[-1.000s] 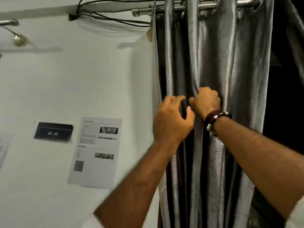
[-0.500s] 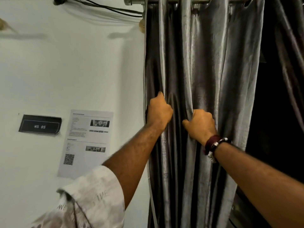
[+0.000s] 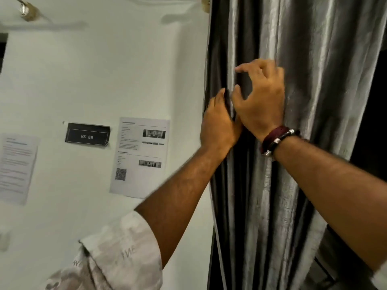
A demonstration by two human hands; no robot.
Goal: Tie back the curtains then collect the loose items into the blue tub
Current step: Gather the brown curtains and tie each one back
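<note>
A shiny grey curtain (image 3: 310, 59) hangs bunched in vertical folds on the right, against a dark window. My left hand (image 3: 217, 126) grips the curtain's left edge folds, with a thin dark strip between its fingers. My right hand (image 3: 261, 97), with a dark red and black bracelet at the wrist, rests on the front of the folds; its thumb and fingers are spread apart and hold nothing. The two hands touch at the wrists. The blue tub and the loose items are out of view.
A white wall (image 3: 104, 70) fills the left side. On it hang a black "WS 05" label (image 3: 87, 136), a printed sheet with a QR code (image 3: 140, 158) and another sheet (image 3: 16, 168) at the far left. A brass fitting (image 3: 29, 11) sits at the upper left.
My right hand has let go of the folds and opened its fingers, moving up. My left hand has slid down and right until it meets the right wrist. The view has shifted down.
</note>
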